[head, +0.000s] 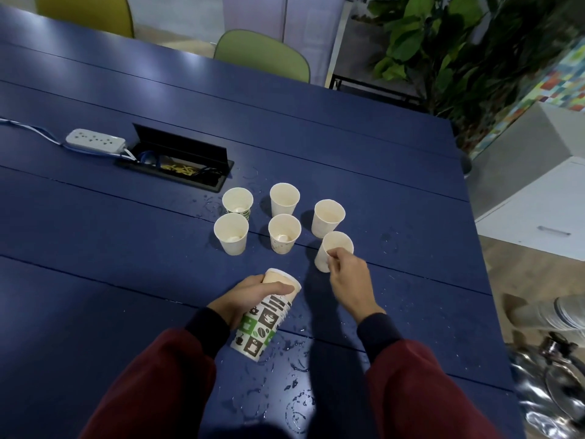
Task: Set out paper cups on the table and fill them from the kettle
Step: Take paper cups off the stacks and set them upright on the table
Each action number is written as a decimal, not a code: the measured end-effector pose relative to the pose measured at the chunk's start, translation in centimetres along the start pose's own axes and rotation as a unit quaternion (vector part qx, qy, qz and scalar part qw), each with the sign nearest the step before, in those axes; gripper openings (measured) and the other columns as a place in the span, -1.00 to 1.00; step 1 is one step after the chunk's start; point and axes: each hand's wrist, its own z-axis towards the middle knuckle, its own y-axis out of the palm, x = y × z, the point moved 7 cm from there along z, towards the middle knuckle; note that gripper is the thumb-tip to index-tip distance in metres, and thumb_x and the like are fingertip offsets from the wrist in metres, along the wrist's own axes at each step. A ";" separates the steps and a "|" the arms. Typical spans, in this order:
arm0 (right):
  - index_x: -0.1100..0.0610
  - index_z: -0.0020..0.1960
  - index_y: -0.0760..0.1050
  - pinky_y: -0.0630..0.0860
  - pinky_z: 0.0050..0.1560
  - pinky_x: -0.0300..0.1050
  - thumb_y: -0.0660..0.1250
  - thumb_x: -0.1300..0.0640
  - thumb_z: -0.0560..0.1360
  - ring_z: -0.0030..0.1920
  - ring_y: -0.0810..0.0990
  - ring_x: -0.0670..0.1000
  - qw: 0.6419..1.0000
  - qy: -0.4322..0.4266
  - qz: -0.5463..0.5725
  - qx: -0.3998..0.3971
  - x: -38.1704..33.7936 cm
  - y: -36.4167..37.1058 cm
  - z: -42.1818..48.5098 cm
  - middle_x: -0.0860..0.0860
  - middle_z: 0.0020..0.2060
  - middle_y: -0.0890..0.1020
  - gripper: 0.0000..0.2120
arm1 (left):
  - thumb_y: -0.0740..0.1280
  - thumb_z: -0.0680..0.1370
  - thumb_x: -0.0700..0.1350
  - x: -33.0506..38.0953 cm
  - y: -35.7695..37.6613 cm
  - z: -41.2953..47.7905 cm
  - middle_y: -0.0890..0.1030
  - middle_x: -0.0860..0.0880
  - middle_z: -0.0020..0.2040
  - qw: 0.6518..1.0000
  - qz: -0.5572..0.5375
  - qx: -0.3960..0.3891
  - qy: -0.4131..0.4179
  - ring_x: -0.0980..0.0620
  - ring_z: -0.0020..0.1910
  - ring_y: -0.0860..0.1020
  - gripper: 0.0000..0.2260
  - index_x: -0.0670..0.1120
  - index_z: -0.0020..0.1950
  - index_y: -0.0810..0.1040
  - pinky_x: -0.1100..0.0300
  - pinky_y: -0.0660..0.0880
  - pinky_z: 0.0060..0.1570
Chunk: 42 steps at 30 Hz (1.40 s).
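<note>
Fingers of your right hand pinch the rim of a paper cup on the wet blue surface, near five more cups; your left hand grips the tilted stack. Light and easily crushed, cups likely want a gentle hold at the wall. Both forearms reach forward.

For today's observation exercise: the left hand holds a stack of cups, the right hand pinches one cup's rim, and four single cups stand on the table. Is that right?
Not quite: the head view shows six single cups on the table, not four, counting the cup the right hand pinches. The left hand does hold the stack of cups.
</note>
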 end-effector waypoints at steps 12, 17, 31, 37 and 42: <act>0.03 -0.34 0.39 0.28 -0.34 -0.14 0.26 -0.01 0.66 -0.41 0.36 -0.09 0.989 -0.085 0.115 -0.042 -5.6 1.7 -5.2 -0.11 -0.49 0.40 -0.61 | 0.44 0.48 -0.22 1.4 0.7 -0.5 0.69 -0.17 -0.13 0.995 0.045 -0.024 0.082 -0.04 -0.19 0.63 -0.86 -0.18 0.03 0.64 0.12 0.52 -0.16; 0.21 -0.27 0.48 0.35 -0.31 -0.09 0.29 0.05 0.65 -0.39 0.35 -0.11 0.982 -0.079 0.158 -0.062 -6.5 1.4 -5.7 0.01 -0.44 0.51 -0.64 | 0.46 0.49 -0.19 1.2 0.5 -2.4 0.70 -0.13 -0.13 0.993 0.050 -0.033 0.099 -0.02 -0.18 0.65 -0.81 -0.16 0.09 0.63 0.14 0.54 -0.16; 0.25 -0.15 0.53 0.24 -0.25 -0.05 0.25 0.11 0.66 -0.25 0.47 0.14 0.997 -0.060 -0.023 0.040 -6.8 2.2 -6.2 0.13 -0.20 0.60 -0.72 | 0.55 0.43 -0.06 -2.6 -6.2 -6.2 0.69 -0.17 -0.19 0.996 0.062 0.050 0.042 -0.08 -0.28 0.65 -0.65 -0.25 0.07 0.61 0.14 0.57 -0.28; 0.22 0.23 0.56 0.49 0.00 0.06 0.29 0.15 0.62 0.08 0.60 0.25 0.998 -0.029 -0.061 0.018 -7.2 2.8 -7.7 0.15 0.16 0.62 -0.76 | 0.56 0.41 0.09 -1.8 -7.2 -6.3 0.73 -0.11 -0.10 0.996 0.057 0.034 0.061 -0.05 -0.18 0.68 -0.57 -0.08 0.16 0.59 0.10 0.59 -0.17; 0.06 0.06 0.65 0.48 -0.07 -0.11 0.30 -0.04 0.62 -0.06 0.61 -0.05 0.995 -0.090 0.051 0.000 -11.4 2.9 -9.6 -0.07 -0.04 0.70 -0.78 | 0.54 0.45 0.00 -0.9 -6.0 -6.3 0.72 -0.05 -0.08 0.991 0.089 0.013 0.096 0.04 -0.16 0.66 -0.67 -0.06 0.16 0.60 0.18 0.55 -0.16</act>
